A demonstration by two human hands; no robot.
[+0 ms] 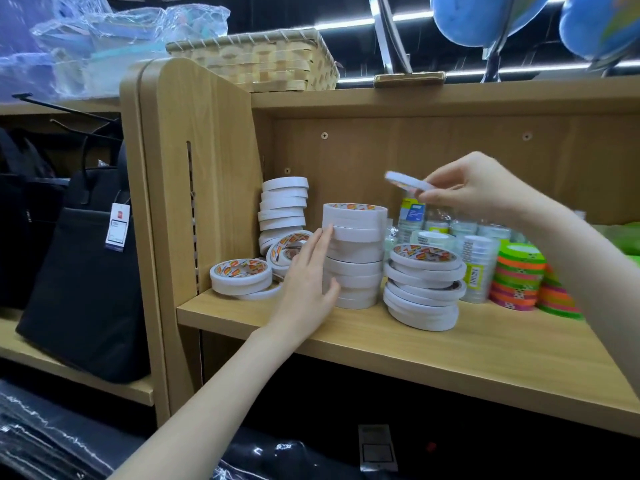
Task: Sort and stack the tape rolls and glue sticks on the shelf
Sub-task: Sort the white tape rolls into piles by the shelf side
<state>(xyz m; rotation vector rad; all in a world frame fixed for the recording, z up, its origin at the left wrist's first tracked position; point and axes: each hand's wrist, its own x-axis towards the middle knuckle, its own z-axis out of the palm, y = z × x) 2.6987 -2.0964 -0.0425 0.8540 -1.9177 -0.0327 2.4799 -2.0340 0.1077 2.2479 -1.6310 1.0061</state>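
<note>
Light wood-grain shelf [450, 348] carrying stacks of white tape rolls. The left hand [308, 271] is resting against the left side of the central tape stack [353, 254], fingers straight and thumb spread low on the stack, holding nothing. The right hand [474, 188] is hovering above and to the right of that stack, pinching a single thin tape roll [407, 181] between thumb and fingertips; the roll is tilting and is blurred, clear of every stack. Just right of the central stack, a leaning stack [424, 285] of white rolls is sitting near the shelf's front edge. Behind the left hand, a tall rear stack [284, 209] is standing in the back corner, with loose rolls propped against it and a low pair of rolls [240, 277] lying flat near the side panel. Further right, clear tape packs [479, 268] and green-and-orange rolls [519, 277] are standing close together; bottles with blue labels [412, 216] are standing behind them. A woven basket [256, 60] is sitting on the top board, and a black bag [86, 271] is standing on the adjoining shelf at left.
</note>
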